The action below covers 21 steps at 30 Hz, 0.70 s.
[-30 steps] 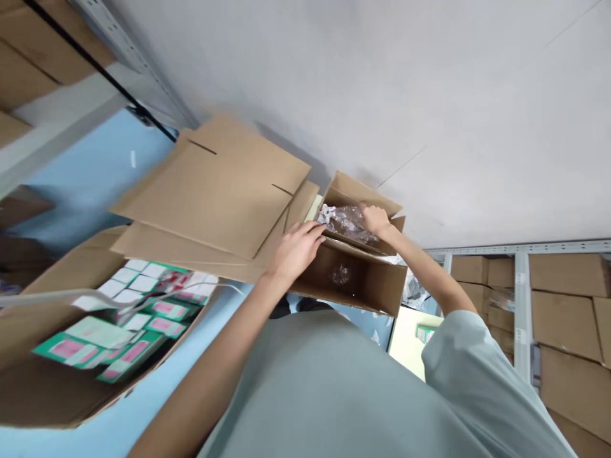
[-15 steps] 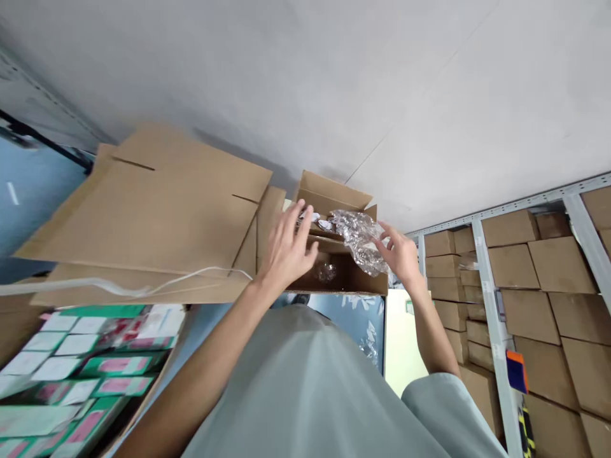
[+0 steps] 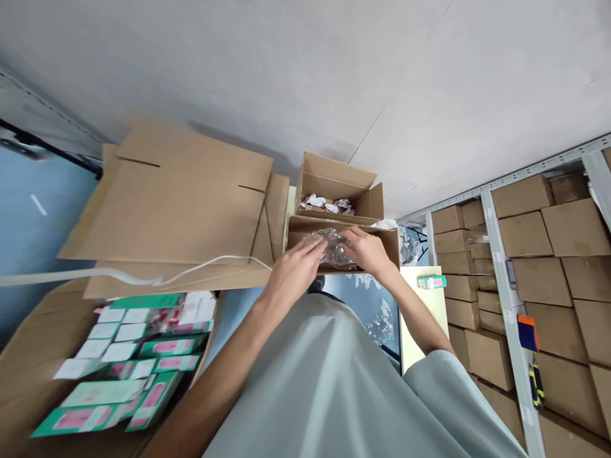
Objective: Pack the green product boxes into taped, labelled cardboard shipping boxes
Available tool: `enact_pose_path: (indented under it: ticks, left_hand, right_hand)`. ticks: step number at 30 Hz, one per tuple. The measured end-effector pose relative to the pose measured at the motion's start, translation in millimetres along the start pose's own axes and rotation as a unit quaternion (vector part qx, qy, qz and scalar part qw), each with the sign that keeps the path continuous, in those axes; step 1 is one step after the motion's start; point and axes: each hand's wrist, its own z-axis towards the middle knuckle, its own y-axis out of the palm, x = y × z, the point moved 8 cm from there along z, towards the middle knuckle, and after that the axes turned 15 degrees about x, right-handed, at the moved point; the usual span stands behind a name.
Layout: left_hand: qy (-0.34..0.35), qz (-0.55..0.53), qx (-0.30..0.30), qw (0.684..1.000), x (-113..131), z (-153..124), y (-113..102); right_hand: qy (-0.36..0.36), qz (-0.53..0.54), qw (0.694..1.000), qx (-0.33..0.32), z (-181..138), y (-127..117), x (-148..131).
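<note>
An open cardboard box (image 3: 391, 245) sits directly in front of me, with crumpled clear plastic film (image 3: 337, 248) inside its opening. My left hand (image 3: 300, 264) reaches in from the left, its fingers close together and closed on the film's left side. From the right, my right hand (image 3: 365, 251) has its fingers bent onto the film's other side. The film partly hides the box's inside. Just behind stands a second open carton (image 3: 338, 168) holding crumpled white paper pieces (image 3: 330, 207).
Flattened cardboard sheets (image 3: 191, 197) and a white strap (image 3: 119, 275) lie left. Below them, a large carton holds green-and-pink small boxes (image 3: 153, 407). A pale table (image 3: 422, 299) carries one small green box (image 3: 432, 282). Shelves of cartons (image 3: 539, 273) stand right; a wall (image 3: 286, 76) lies ahead.
The plastic film has moved from the rear carton's edge down into the nearer box. My right hand moved left with it, and my left hand lowered from above the rear carton onto the film.
</note>
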Motion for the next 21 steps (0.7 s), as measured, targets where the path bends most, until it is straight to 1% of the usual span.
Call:
enact_pose_path:
  ticks: [1, 3, 5, 7, 8, 9, 11, 13, 16, 19, 21]
  left_hand:
    - [-0.010, 0.001, 0.012, 1.000, -0.6, -3.0, -9.4]
    - [-0.031, -0.002, 0.048, 0.998, -0.4, -8.1, -31.1]
    - [-0.051, -0.003, 0.094, 0.994, -0.3, -12.4, -53.5]
    - [-0.083, 0.007, 0.135, 0.987, -5.2, -16.5, -71.1]
    - [-0.102, 0.016, 0.147, 0.984, -9.5, -18.7, -76.2]
    - [-0.121, 0.026, 0.151, 0.981, -14.8, -20.7, -78.2]
    - [-0.157, 0.046, 0.132, 0.978, -26.6, -24.1, -73.1]
    - [-0.185, 0.061, 0.093, 0.976, -37.7, -26.5, -60.2]
    - [-0.216, 0.074, 0.051, 0.972, -48.2, -27.1, -43.3]
    - [-0.222, 0.084, 0.045, 0.970, -48.2, -23.7, -39.0]
    - [-0.222, 0.094, 0.043, 0.969, -43.5, -21.5, -39.8]
  right_hand:
    - [-0.002, 0.014, 1.000, 0.008, -3.2, -0.9, -0.4]
    - [0.010, 0.048, 0.998, 0.048, -15.2, -10.5, 7.5]
    - [0.051, 0.075, 0.990, 0.110, -36.1, -26.5, 27.6]
    - [0.121, 0.074, 0.974, 0.177, -65.9, -42.8, 57.0]
    - [0.167, 0.059, 0.962, 0.209, -83.5, -49.6, 73.4]
    - [0.218, 0.035, 0.946, 0.238, -102.2, -55.1, 89.5]
    - [0.313, -0.017, 0.910, 0.272, -138.1, -58.9, 115.7]
    - [0.380, -0.043, 0.885, 0.266, -163.6, -51.2, 132.2]
    - [0.433, -0.013, 0.875, 0.216, -178.0, -26.6, 144.1]
    - [0.446, 0.022, 0.878, 0.170, -176.9, -8.1, 147.6]
    - [0.441, 0.029, 0.884, 0.157, -177.4, -6.2, 148.6]
